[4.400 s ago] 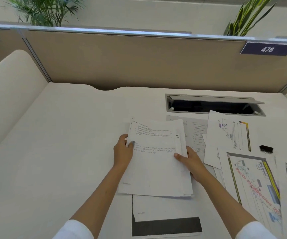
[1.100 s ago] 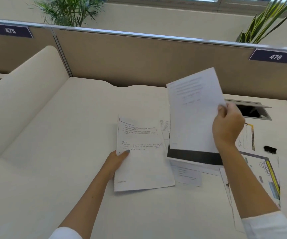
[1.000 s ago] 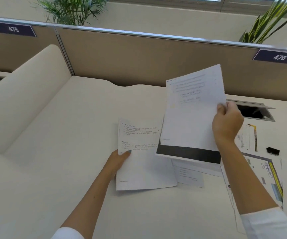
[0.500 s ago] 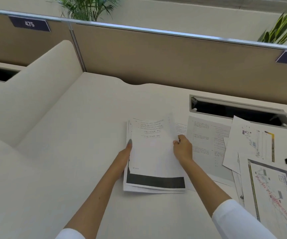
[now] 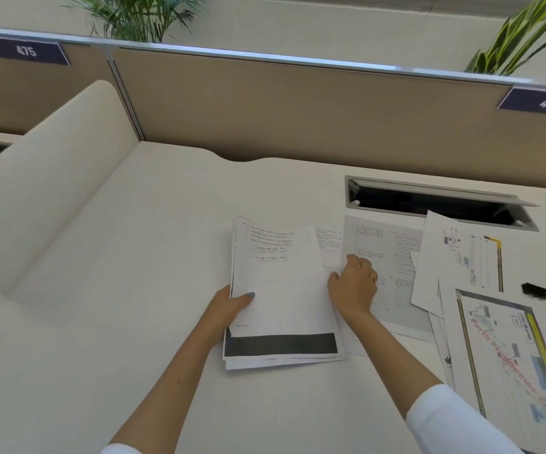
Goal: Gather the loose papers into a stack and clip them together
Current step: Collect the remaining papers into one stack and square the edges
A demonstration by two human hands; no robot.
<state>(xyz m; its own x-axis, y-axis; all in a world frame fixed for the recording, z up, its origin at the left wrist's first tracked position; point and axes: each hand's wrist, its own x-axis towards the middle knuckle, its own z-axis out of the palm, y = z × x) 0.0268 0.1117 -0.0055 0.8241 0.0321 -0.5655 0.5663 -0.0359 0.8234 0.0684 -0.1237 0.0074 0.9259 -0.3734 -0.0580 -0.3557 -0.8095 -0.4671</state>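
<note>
Where stack (image 5: 281,299) ends, left hand (image 5: 229,306), apparently gripping

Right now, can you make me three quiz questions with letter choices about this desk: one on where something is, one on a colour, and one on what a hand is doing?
1. Where is the small black binder clip?
A. On the white desk, right of the papers
B. On top of the stack
C. In the left hand

2. What colour is the wide band along the near edge of the top sheet of the white paper stack?
A. Red
B. Black
C. Green

3. What is the left hand doing?
A. Hanging free
B. Pointing at the plant
C. Holding the stack's left edge

Answers: 1 A, the clip lies alone on the desk at far right. 2 B, the band is dark black. 3 C, its thumb lies over the stack's edge, while the right hand rests on a printed grey sheet.
</note>
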